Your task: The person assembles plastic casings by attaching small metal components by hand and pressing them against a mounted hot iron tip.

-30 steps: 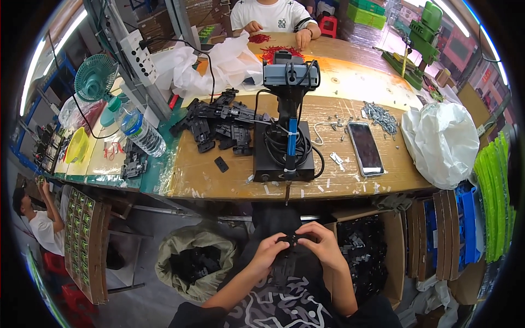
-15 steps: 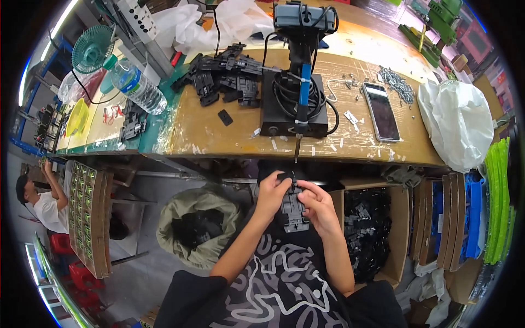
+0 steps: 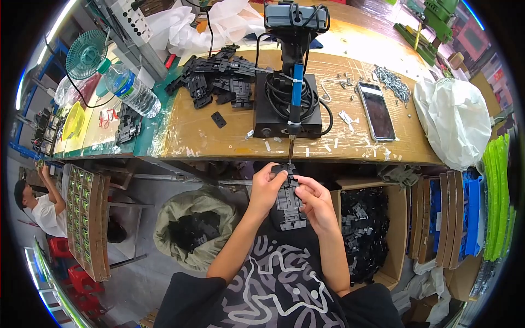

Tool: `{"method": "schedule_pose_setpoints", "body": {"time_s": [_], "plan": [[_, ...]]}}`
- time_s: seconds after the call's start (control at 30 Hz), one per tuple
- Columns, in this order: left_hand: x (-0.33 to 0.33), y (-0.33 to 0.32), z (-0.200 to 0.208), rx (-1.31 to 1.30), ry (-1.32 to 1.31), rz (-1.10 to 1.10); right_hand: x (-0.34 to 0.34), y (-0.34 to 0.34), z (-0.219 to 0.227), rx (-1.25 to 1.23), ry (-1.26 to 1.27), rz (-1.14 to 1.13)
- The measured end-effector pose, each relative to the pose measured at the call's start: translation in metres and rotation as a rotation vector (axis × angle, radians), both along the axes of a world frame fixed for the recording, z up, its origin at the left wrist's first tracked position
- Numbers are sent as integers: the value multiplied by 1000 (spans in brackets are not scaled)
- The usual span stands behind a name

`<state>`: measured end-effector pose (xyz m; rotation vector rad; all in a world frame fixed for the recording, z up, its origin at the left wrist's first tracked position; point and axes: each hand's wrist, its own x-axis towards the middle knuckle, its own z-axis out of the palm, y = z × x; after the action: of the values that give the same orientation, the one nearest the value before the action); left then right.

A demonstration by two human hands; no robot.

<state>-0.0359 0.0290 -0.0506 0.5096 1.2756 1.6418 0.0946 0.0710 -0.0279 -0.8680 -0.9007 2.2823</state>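
I hold a dark grey plastic moulded part [image 3: 290, 206], long and ribbed with clips, in front of the bench edge. My left hand [image 3: 264, 188] is closed on its upper left side, the thumb lying across the top. On the right edge, my right hand [image 3: 318, 208] pinches the part between thumb and fingers. Above it an upright electric screwdriver [image 3: 296, 93] with a blue band points down. Its thin bit [image 3: 291, 148] reaches the part's far end; whether a screw is at the tip is too small to tell.
A black box [image 3: 264, 120] with coiled cable stands behind the screwdriver. Similar black parts [image 3: 219, 76] lie piled left; a phone [image 3: 376, 112], screws [image 3: 392, 82] and a white bag [image 3: 453, 123] lie right. Below are a sack [image 3: 164, 229] and a carton [image 3: 401, 235] of parts. Another person [image 3: 46, 210] sits far left.
Both hands have raised the grey part away from me, so its far end now meets the screwdriver bit where a small gap showed before. The view has shifted slightly.
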Motion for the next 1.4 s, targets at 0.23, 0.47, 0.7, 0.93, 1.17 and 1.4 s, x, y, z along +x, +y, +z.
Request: {"method": "schedule_pose_setpoints", "body": {"time_s": [0.23, 0.47, 0.7, 0.93, 1.17, 1.4], "plan": [[-3, 4, 0, -19, 24, -11, -4, 3, 5, 47, -31, -11], [-3, 6, 6, 13, 33, 26, -6, 4, 7, 46, -33, 0], [1, 2, -4, 49, 27, -3, 10, 4, -6, -24, 59, 86], [-2, -1, -7, 20, 127, -2, 18, 8, -15, -39, 43, 220], [-3, 1, -5, 23, 109, -14, 17, 4, -14, -96, 136, 296], [-4, 3, 0, -53, 93, 39, 9, 4, -17, -84, 141, 234]]}}
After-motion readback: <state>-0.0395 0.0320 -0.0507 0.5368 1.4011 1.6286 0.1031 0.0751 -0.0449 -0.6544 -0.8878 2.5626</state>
